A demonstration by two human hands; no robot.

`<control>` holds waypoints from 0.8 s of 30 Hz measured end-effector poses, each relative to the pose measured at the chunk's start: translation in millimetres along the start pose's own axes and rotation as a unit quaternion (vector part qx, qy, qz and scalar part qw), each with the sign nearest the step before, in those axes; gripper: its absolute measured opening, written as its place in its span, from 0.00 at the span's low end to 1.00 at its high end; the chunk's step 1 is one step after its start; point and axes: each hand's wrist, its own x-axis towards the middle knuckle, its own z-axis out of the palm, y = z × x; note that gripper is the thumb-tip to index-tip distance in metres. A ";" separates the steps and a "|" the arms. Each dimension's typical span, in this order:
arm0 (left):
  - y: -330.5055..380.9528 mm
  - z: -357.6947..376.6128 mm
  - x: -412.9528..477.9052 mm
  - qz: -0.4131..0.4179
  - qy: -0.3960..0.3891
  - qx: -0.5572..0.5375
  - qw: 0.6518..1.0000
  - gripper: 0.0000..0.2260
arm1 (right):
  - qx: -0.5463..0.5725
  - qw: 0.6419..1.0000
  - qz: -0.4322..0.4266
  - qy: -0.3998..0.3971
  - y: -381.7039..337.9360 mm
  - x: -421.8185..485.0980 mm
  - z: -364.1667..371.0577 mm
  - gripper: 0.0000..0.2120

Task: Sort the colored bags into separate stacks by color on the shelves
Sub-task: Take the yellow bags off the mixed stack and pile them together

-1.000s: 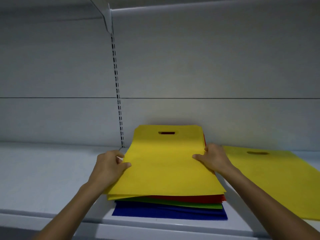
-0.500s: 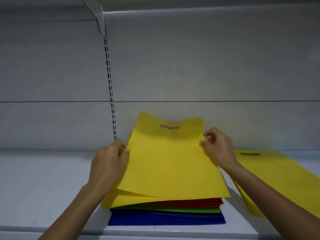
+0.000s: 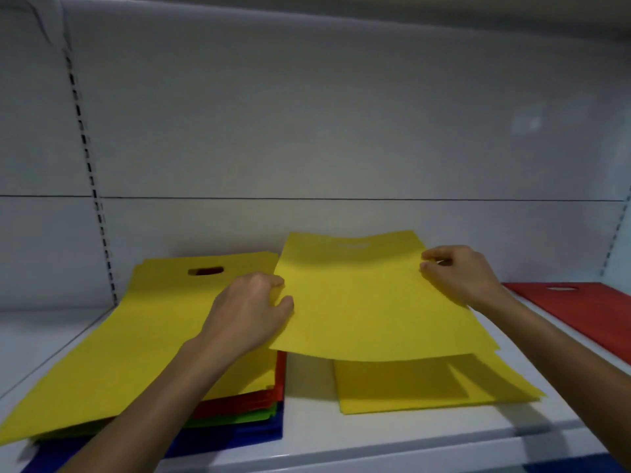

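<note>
Two hands on one flat yellow non-woven bag with a die-cut handle slot (image 3: 368, 302). The left hand (image 3: 251, 312) pinches its left edge and the right hand (image 3: 461, 274) pinches the right edge near the top. Bag is in the air, tilted with the far end up, directly over the yellow stack (image 3: 409, 387) on the right half of the shelf. Its front edge sags and looks just clear of the stack.

Risks, my read:
- Limp sheet. An uneven release lands it skewed. The yellow stack is already fanned at its front right corner, so a crooked layer makes that worse.
- Left forearm crosses the mixed pile (image 3: 136, 336), which has yellow on top and red, green and blue edges below. Arm drag could slide that top yellow bag off square.
- The mixed pile's front left corner runs to the shelf lip; can't tell if it overhangs. A nudge there could tip layers off.
- The pinch might be holding two bags; edges are too thin to tell.

Surroundings:
- White metal shelf (image 3: 307, 421), smooth with a glossy lip. Low friction, I'd guess.
- Flat red bag (image 3: 580, 312) lies far right, apart from the yellow stack.
- White back panel (image 3: 341, 131) with a horizontal seam.
- Slotted upright (image 3: 92, 186) on the left.
- Upper shelf (image 3: 409, 11) overhead.
- Dim, even light.
</note>
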 end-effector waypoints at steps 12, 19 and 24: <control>70.7 80.6 -3.9 0.006 -0.070 0.053 0.996 0.18 | -0.108 0.986 -0.005 -0.130 101.0 10.4 -20.2 0.22; 67.6 112.4 -25.4 -0.025 -0.083 0.100 0.991 0.14 | -0.153 0.972 -0.031 -0.177 117.4 3.2 6.3 0.18; 70.8 115.5 -27.5 -0.031 -0.104 0.115 0.987 0.10 | -0.168 0.963 -0.030 -0.210 128.3 3.4 12.7 0.17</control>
